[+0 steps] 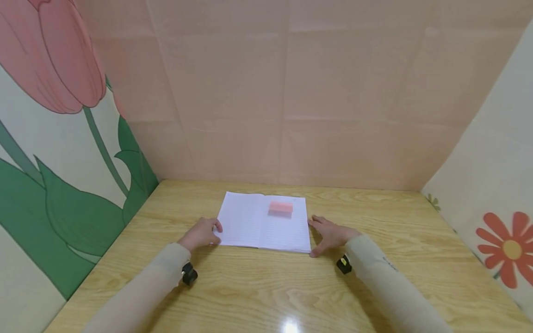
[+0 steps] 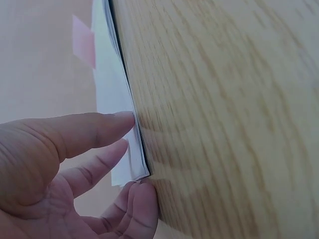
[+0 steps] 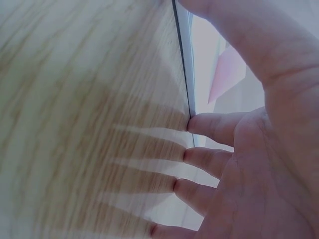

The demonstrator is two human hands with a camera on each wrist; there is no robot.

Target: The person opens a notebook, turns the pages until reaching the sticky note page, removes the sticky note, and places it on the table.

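An open lined notebook point(image 1: 241, 219) lies flat on the wooden table, with a pink sticky note point(image 1: 281, 206) on its right page. The note's lower part stands up from the paper. At the notebook's near left corner is my left hand point(image 1: 201, 232). Its thumb and fingers point(image 2: 119, 124) touch the edges there, the lower fingers bent beside the corner. My right hand point(image 1: 331, 233) is spread along the right edge. Its fingertips point(image 3: 197, 122) rest on the table against that edge, and the thumb reaches the near right corner.
The wooden table point(image 1: 258, 291) extends around the notebook. A pinkish sheet point(image 1: 283, 92) hangs behind it. Printed flower panels stand left point(image 1: 96, 185) and right point(image 1: 491, 194). Each wrist carries a small black camera, one left point(image 1: 189, 274), one right point(image 1: 343, 264).
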